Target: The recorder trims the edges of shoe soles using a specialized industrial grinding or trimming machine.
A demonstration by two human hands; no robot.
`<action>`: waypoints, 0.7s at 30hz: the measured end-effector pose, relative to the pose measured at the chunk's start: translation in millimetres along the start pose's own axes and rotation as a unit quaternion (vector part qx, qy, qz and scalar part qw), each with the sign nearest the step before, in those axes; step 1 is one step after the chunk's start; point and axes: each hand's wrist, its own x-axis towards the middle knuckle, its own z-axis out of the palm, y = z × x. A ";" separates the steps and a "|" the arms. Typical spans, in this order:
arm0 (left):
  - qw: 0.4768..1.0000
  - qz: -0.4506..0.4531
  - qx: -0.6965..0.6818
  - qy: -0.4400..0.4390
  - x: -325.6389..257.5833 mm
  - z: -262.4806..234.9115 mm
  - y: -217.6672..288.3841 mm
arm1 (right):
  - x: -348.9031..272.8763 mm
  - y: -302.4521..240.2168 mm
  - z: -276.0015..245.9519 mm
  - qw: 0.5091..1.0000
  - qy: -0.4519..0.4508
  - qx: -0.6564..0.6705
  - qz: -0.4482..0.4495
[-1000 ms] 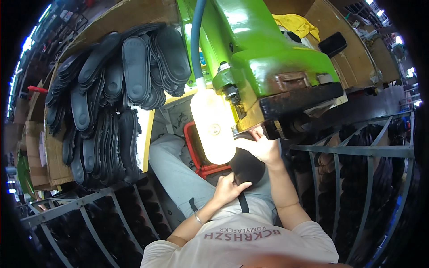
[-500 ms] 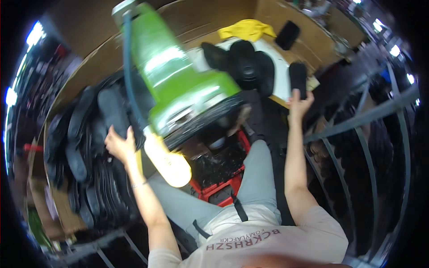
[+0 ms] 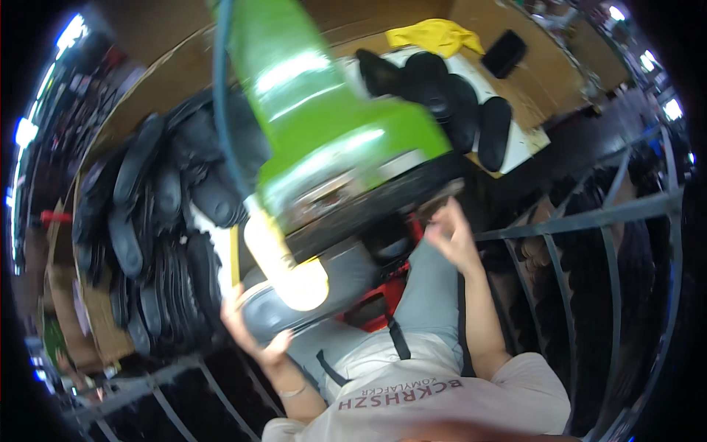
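My left hand (image 3: 254, 328) grips the near end of a dark grey shoe sole (image 3: 346, 276), thumb and fingers on either side of it. The sole lies under the head of a green sewing-type machine (image 3: 353, 162), its middle partly covered by a glowing lamp (image 3: 302, 283) with a pale yellow body. Close to the machine's right end, my right hand (image 3: 455, 239) has its fingers and thumb apart, slightly blurred, with nothing visible in them. Another black sole (image 3: 495, 132) rests on the white board beyond that hand.
Many dark soles (image 3: 158, 295) are heaped and stacked in a cardboard box at the left. Black soles (image 3: 438, 96) and a yellow cloth (image 3: 434, 37) lie at the back right. Metal railings (image 3: 589, 221) stand on both sides; a red frame (image 3: 379, 302) sits between my legs.
My left hand has taken a sole from the left pile and brought it beneath the machine. My right hand has left the black sole at the right and moved inward to the machine's end.
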 end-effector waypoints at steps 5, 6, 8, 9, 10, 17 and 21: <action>0.866 -0.279 -0.399 -0.111 -34.5 81.9 -29.6 | -80.9 -15.0 41.0 0.865 -0.252 0.353 0.253; 0.807 -0.322 -0.485 -0.103 -40.3 86.8 -39.6 | -90.5 -14.1 44.6 0.862 -0.208 0.384 0.259; 0.912 -0.292 -0.195 -0.209 -25.1 104.6 -21.1 | -107.1 -8.0 42.9 0.868 -0.164 0.382 0.271; 0.931 -0.249 -0.036 -0.263 -16.9 112.6 -12.6 | -114.8 -5.6 42.1 0.877 -0.169 0.355 0.277; 0.932 -0.248 -0.038 -0.261 -13.2 119.9 -14.1 | -120.7 -7.8 46.3 0.874 -0.184 0.356 0.274; 0.960 -0.094 0.044 -0.262 7.4 144.3 0.9 | -127.6 -43.8 76.5 0.884 -0.183 0.370 0.218; 0.967 -0.086 0.090 -0.221 2.6 139.4 -1.0 | -133.6 -34.5 49.5 0.873 -0.210 0.377 0.226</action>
